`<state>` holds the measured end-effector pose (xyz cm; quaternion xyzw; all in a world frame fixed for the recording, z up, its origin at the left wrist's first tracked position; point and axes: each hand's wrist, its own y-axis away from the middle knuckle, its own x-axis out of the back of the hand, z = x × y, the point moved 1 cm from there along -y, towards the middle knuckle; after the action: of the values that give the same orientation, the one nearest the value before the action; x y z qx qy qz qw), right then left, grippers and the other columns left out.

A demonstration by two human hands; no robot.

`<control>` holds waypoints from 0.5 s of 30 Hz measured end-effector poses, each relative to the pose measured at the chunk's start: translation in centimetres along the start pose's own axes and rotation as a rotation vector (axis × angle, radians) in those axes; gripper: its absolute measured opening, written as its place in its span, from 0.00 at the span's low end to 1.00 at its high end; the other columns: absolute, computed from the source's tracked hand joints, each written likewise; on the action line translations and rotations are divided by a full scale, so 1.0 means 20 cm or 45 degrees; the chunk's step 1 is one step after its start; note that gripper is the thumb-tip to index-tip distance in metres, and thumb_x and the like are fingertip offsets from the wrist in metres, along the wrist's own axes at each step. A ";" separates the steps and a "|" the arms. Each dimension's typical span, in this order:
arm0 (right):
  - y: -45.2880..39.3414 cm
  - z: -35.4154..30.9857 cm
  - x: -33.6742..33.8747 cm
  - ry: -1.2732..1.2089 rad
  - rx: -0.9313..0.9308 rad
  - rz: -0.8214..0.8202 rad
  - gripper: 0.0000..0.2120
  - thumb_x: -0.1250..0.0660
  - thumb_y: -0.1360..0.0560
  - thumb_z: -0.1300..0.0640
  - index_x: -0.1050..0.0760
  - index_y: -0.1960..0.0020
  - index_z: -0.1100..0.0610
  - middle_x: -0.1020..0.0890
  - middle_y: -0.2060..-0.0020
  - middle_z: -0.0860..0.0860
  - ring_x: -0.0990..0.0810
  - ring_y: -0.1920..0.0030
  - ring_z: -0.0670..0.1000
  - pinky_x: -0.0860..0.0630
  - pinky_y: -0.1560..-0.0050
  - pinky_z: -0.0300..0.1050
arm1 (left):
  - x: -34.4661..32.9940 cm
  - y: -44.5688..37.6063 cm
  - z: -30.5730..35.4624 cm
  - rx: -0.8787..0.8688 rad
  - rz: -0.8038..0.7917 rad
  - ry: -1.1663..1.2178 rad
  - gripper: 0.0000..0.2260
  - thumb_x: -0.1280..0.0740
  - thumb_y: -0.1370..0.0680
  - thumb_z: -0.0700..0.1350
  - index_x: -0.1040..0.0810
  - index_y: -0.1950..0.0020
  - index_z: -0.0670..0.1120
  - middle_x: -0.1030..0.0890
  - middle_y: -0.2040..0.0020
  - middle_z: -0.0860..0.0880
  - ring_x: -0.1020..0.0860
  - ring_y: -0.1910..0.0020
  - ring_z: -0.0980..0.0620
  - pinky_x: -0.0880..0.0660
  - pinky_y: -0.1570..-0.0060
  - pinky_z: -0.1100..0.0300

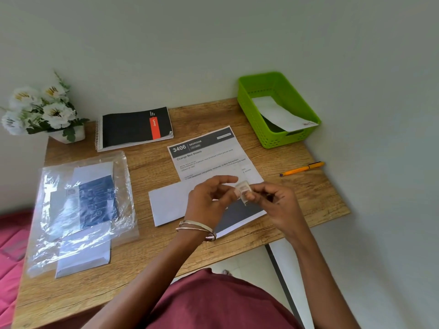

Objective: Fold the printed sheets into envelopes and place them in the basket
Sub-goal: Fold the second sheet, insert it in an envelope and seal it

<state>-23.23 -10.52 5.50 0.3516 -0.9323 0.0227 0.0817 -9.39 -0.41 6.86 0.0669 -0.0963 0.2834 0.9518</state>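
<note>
Hands: left hand (209, 198) and right hand (273, 198) together pinch a small clear sticker (242, 191), above the worktop's (320, 198) front edge.
In progress: envelope (171, 203) overlapping printed sheet (209, 155) mid-worktop, likely unsealed.
Done: one envelope in green basket (251, 115), back right corner.
Left: spare envelopes in plastic sleeve (83, 205), left edge.

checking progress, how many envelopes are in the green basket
1: a white envelope lies slanted inside the green basket; more may be hidden beneath it.
</note>
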 end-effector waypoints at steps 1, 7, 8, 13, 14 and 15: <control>0.00 0.00 -0.02 -0.015 0.010 -0.022 0.11 0.28 0.32 0.56 0.17 0.50 0.57 0.15 0.57 0.54 0.20 0.53 0.59 0.23 0.52 0.54 | 0.01 0.00 -0.01 0.029 0.014 0.023 0.10 0.27 0.29 0.41 0.19 0.51 0.53 0.15 0.60 0.49 0.17 0.60 0.53 0.20 0.53 0.54; 0.01 -0.01 -0.10 0.019 0.002 -0.223 0.17 0.27 0.33 0.57 0.20 0.44 0.54 0.17 0.51 0.51 0.22 0.47 0.55 0.24 0.44 0.52 | 0.09 0.05 -0.04 0.165 0.176 0.174 0.10 0.26 0.31 0.37 0.17 0.54 0.50 0.15 0.60 0.49 0.17 0.59 0.53 0.20 0.53 0.52; 0.02 -0.01 -0.11 0.041 0.003 -0.233 0.17 0.27 0.33 0.57 0.21 0.44 0.51 0.17 0.51 0.50 0.22 0.46 0.54 0.25 0.44 0.53 | 0.10 0.05 -0.04 0.167 0.193 0.169 0.09 0.26 0.32 0.37 0.17 0.54 0.49 0.15 0.60 0.49 0.17 0.60 0.54 0.20 0.54 0.53; 0.02 -0.01 -0.18 0.103 0.073 -0.211 0.18 0.28 0.31 0.63 0.21 0.47 0.45 0.19 0.53 0.46 0.23 0.48 0.58 0.25 0.45 0.58 | 0.15 0.09 -0.05 0.151 0.246 0.084 0.08 0.25 0.33 0.40 0.16 0.56 0.48 0.15 0.62 0.50 0.17 0.63 0.58 0.20 0.59 0.63; 0.02 -0.01 -0.19 0.115 0.081 -0.207 0.19 0.28 0.31 0.64 0.22 0.47 0.44 0.19 0.54 0.46 0.24 0.49 0.58 0.25 0.45 0.58 | 0.16 0.09 -0.05 0.143 0.251 0.072 0.07 0.25 0.33 0.40 0.17 0.56 0.49 0.15 0.62 0.50 0.17 0.64 0.58 0.20 0.60 0.64; 0.03 -0.01 -0.20 0.122 0.085 -0.204 0.19 0.28 0.31 0.65 0.22 0.47 0.43 0.19 0.54 0.46 0.24 0.49 0.57 0.24 0.46 0.57 | 0.17 0.10 -0.05 0.140 0.255 0.061 0.07 0.25 0.32 0.39 0.17 0.57 0.48 0.16 0.63 0.51 0.17 0.64 0.57 0.20 0.61 0.64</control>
<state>-20.62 -7.51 5.01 0.4261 -0.8949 0.0638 0.1161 -7.58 3.12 6.72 0.1024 -0.0639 0.3836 0.9156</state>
